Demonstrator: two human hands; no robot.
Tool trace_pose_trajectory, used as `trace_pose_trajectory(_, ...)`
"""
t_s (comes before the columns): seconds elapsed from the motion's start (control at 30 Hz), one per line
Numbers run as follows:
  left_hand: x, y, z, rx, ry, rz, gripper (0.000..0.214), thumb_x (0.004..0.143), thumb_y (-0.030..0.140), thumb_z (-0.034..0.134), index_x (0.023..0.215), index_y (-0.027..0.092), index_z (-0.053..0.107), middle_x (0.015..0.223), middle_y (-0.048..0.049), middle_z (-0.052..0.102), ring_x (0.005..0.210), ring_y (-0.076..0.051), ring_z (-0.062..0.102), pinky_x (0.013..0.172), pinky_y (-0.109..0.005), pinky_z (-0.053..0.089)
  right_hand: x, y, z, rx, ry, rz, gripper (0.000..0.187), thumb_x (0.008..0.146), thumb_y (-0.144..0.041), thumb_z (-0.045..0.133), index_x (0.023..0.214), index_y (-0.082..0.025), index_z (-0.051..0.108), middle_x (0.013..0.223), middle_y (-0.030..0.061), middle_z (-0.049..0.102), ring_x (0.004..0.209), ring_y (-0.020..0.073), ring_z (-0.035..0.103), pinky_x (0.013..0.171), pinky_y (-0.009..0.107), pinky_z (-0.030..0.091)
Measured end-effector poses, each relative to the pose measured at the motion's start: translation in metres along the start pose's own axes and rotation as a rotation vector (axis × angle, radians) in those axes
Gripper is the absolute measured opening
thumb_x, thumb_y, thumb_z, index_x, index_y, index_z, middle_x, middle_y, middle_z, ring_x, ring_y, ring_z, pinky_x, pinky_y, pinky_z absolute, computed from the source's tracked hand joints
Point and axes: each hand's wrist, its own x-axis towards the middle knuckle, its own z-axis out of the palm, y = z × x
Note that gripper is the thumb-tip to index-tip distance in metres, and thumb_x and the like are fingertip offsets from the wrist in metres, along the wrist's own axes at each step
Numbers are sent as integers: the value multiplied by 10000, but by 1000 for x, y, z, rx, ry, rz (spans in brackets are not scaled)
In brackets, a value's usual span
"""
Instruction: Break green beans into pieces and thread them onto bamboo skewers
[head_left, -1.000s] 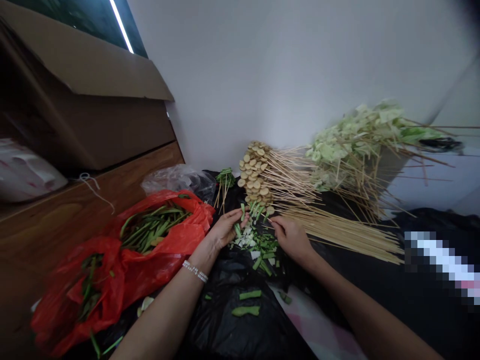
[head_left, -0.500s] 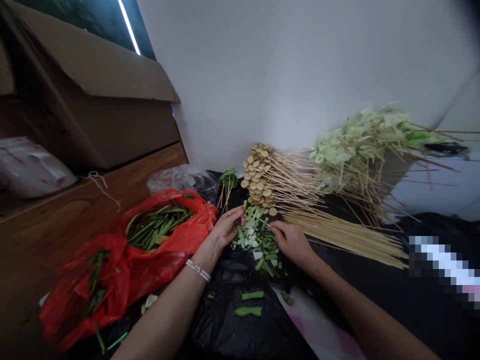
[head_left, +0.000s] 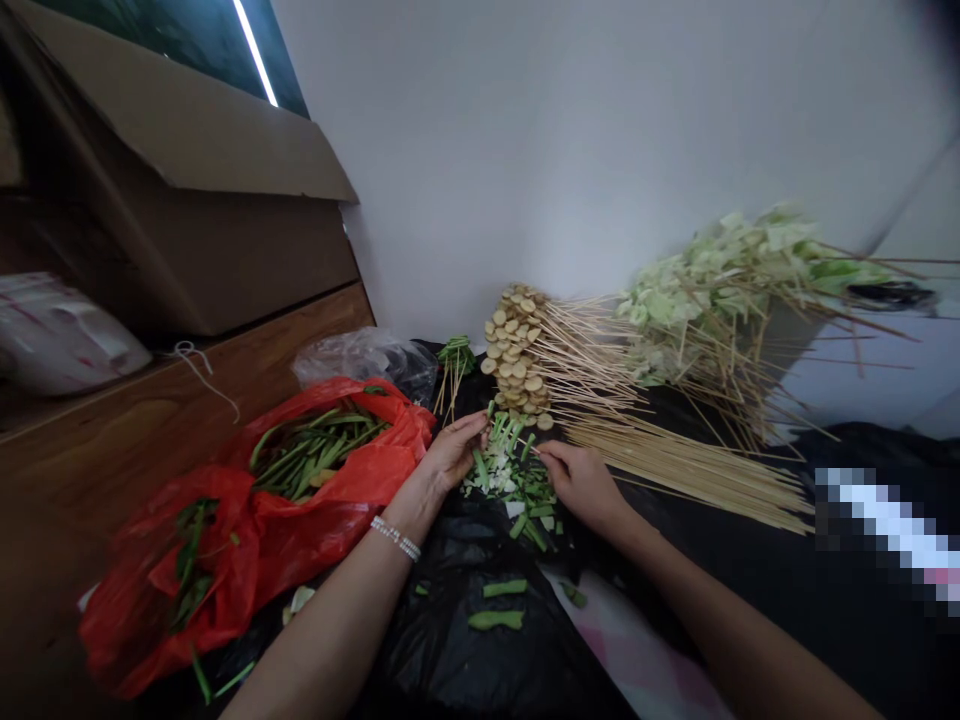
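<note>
My left hand [head_left: 454, 450] is closed, its fingertips pinched at a small green stem piece [head_left: 490, 409]. Across from it, my right hand [head_left: 583, 482] is closed on a thin bamboo skewer [head_left: 525, 441], whose far part runs toward the left hand. Below and between both hands lies a pile of cut green and white vegetable pieces [head_left: 534, 490] on black plastic [head_left: 450, 640]. Just beyond are stacked skewers threaded with round tan slices [head_left: 517, 350]. A bunch of bare skewers [head_left: 697, 475] lies to the right of my right hand.
At left sits a red plastic bag [head_left: 322, 535] of long green stems, with a clear bag [head_left: 360, 355] behind it. Skewered pale leaves [head_left: 720, 265] are heaped back right. Green-tipped skewers [head_left: 456, 355] lie near the wall. A cardboard box [head_left: 247, 250] stands back left.
Both hands stay in nearly the same place. The view has shifted very slightly; otherwise little differs.
</note>
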Motion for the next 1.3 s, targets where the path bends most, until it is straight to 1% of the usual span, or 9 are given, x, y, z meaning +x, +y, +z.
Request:
trace_pose_trajectory(0.13, 0, -1, -1, 19, -9, -19, 110, 734, -19, 661, 768, 72, 710, 635, -34, 654, 544, -73, 592, 501, -146, 483, -1, -1, 1, -11, -3, 1, 287, 887, -243, 415, 921, -201, 697, 767, 38, 710, 667, 162, 626, 645, 236, 401)
trace_pose_trajectory(0.3, 0, -3, -2, 20, -45, -29, 137, 696, -40, 684, 778, 66, 713, 697, -50, 678, 548, -72, 589, 508, -152, 480, -2, 0, 3, -13, 19, -8, 277, 884, -226, 420, 902, -203, 696, 790, 41, 714, 688, 160, 627, 659, 235, 393)
trace_pose_trajectory(0.43, -1, -2, -3, 12, -54, -64, 137, 700, -8, 697, 785, 99, 707, 704, -36, 675, 545, -77, 582, 507, -170, 480, -1, 0, 4, 22, 25, -40, 275, 889, -230, 419, 890, -196, 692, 723, 29, 694, 603, 145, 592, 607, 230, 378)
trace_pose_trajectory(0.57, -4, 1, -3, 1, -61, -93, 91, 722, 37, 697, 757, 121, 689, 729, -31, 680, 612, -104, 616, 564, -199, 513, -1, -3, 2, 79, 45, -46, 266, 889, -232, 429, 897, -196, 693, 669, 13, 670, 563, 134, 569, 592, 224, 376)
trace_pose_trajectory(0.77, -8, 5, -1, 79, -21, -142, 87, 713, 58, 708, 764, 124, 683, 776, -51, 693, 651, -135, 641, 606, -240, 542, -2, -4, 3, 44, 41, -47, 265, 890, -225, 425, 863, -192, 687, 672, 17, 663, 567, 135, 556, 590, 229, 362)
trace_pose_trajectory(1.03, -6, -3, 1, 134, -39, -51, 104, 695, 100, 743, 754, 105, 658, 653, -22, 641, 509, -86, 574, 503, -198, 496, -1, 1, 6, 58, 39, -32, 271, 895, -234, 424, 863, -194, 690, 665, 17, 667, 564, 139, 567, 585, 226, 375)
trace_pose_trajectory(1.13, -12, -7, 6, 138, -118, -18, 184, 675, 174, 780, 786, 115, 646, 713, -28, 654, 576, -97, 611, 543, -201, 510, -1, -1, 5, 62, 71, -56, 274, 900, -229, 416, 908, -191, 687, 735, 30, 692, 614, 146, 596, 616, 231, 396)
trace_pose_trajectory(1.23, -15, -7, 9, 190, -215, 20, 275, 615, 189, 823, 806, 103, 644, 729, -40, 660, 622, -108, 627, 556, -188, 503, 0, -2, 3, 54, 97, -96, 268, 898, -222, 417, 943, -191, 679, 811, 43, 703, 685, 155, 615, 661, 238, 413)
trace_pose_trajectory(1.3, -15, -6, 9, 191, -199, 66, 286, 602, 182, 830, 805, 104, 644, 723, -32, 661, 609, -96, 620, 543, -169, 487, 1, -2, 1, 50, 92, -108, 262, 894, -219, 422, 951, -190, 676, 812, 43, 699, 688, 154, 612, 667, 240, 415)
